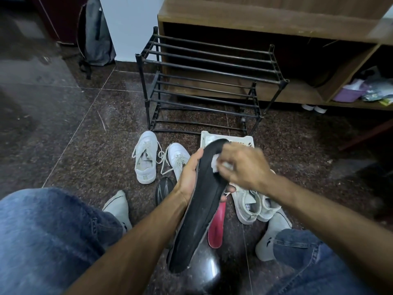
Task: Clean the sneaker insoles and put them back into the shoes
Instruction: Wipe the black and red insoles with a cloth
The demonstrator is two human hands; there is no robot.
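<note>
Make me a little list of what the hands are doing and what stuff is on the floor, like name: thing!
left hand: grips the black insole by its edge
right hand: presses a white wipe on the insole
second insole: on the floor
white sneakers: pair on the floor, left of the hands
other white sneakers: under the right arm
red shoehorn: on the floor
black shoe rack: holds no shoes
white tray: behind the insole

The one camera sits on my head, looking forward and steeply down between my knees at the floor [63, 124]. It is close to my hands, mid-frame; the shoe rack [204, 81] fills the upper centre, farther off. Wide-angle bending curves the edges. No second view shares this scene
</note>
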